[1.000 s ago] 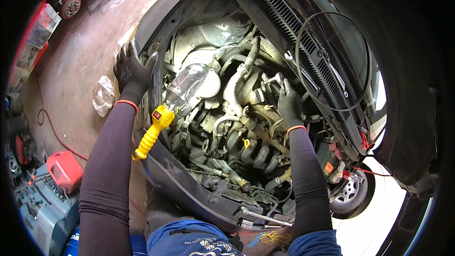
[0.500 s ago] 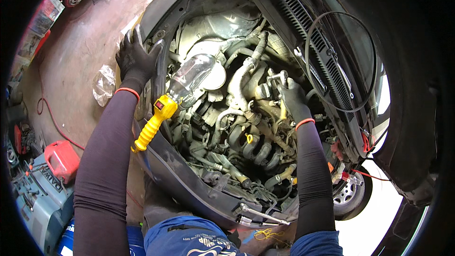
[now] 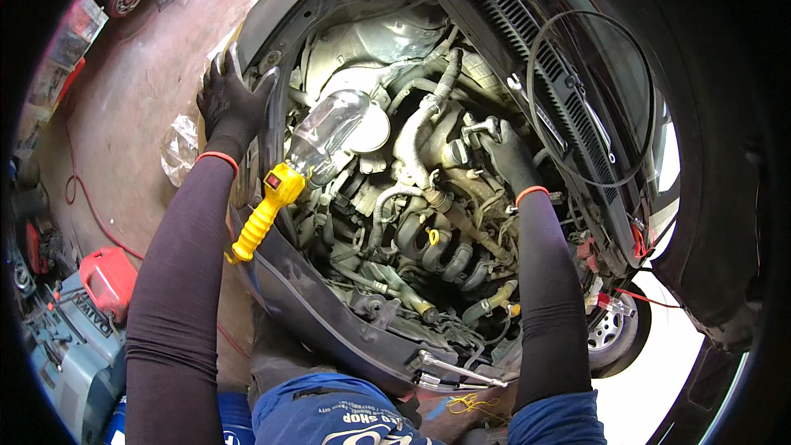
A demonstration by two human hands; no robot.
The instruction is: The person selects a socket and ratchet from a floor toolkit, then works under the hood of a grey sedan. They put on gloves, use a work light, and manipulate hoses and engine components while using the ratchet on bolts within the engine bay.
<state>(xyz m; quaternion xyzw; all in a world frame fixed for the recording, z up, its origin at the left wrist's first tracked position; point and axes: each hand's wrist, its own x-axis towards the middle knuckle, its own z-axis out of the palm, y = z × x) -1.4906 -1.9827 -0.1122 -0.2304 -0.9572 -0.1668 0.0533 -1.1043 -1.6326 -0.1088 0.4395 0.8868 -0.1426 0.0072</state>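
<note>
My right hand [image 3: 509, 152], in a dark glove, is closed around a short metal ratchet [image 3: 480, 126] over the far right of the engine [image 3: 437, 251]. The ratchet's lower end is lost among the hoses and engine parts. With fingers spread, my gloved left hand [image 3: 233, 103] rests on the car's left fender edge [image 3: 272, 119]. Just right of that hand lies a work lamp [image 3: 276, 198] with a yellow ribbed handle and a clear bulb cover. Its lit end leans over the engine bay.
Wrenches [image 3: 540, 119] and a looped black cable [image 3: 540, 41] lie by the slotted cowl. Another ratchet [image 3: 461, 369] sits on the front edge. On the floor at left are a crumpled plastic bag [image 3: 179, 148], a red container [image 3: 107, 280] and a grey-blue machine [image 3: 78, 354].
My right hand and the ratchet have shifted slightly left and up, and the ratchet's angle has turned. My left hand stays on the fender. The whole view has moved a little.
</note>
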